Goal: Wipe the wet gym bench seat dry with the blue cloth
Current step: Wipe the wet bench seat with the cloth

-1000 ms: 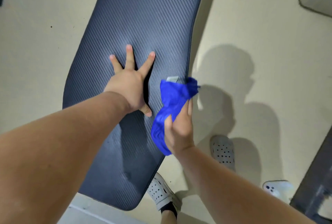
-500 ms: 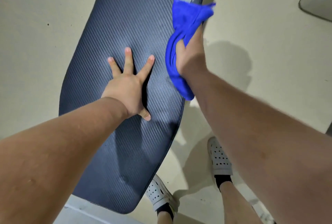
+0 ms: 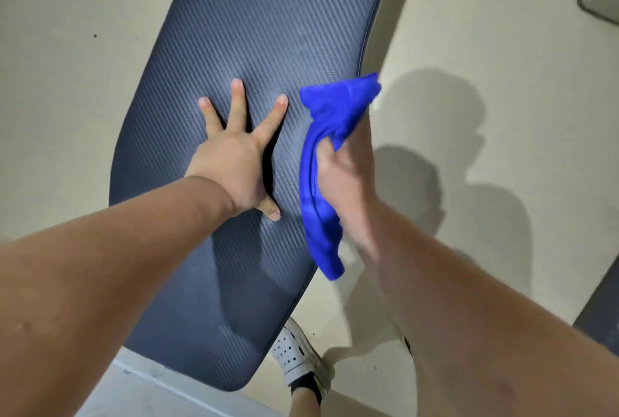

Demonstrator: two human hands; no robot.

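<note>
The dark navy gym bench seat with a ribbed weave runs from the top of the head view down to the lower middle. My left hand lies flat on its middle, fingers spread wide. My right hand grips the bunched blue cloth at the seat's right edge. The cloth's top flares over the edge and its tail hangs down past the seat's side. I cannot tell from here which parts of the seat are wet.
Pale floor surrounds the bench. My foot in a white perforated clog stands below the seat's near end. A dark object's corner sits at the top right, and another dark edge at the right.
My right hand carried the cloth from the near right edge up to the far part of the seat, then drew it back down to the middle. My left hand stayed planted.
</note>
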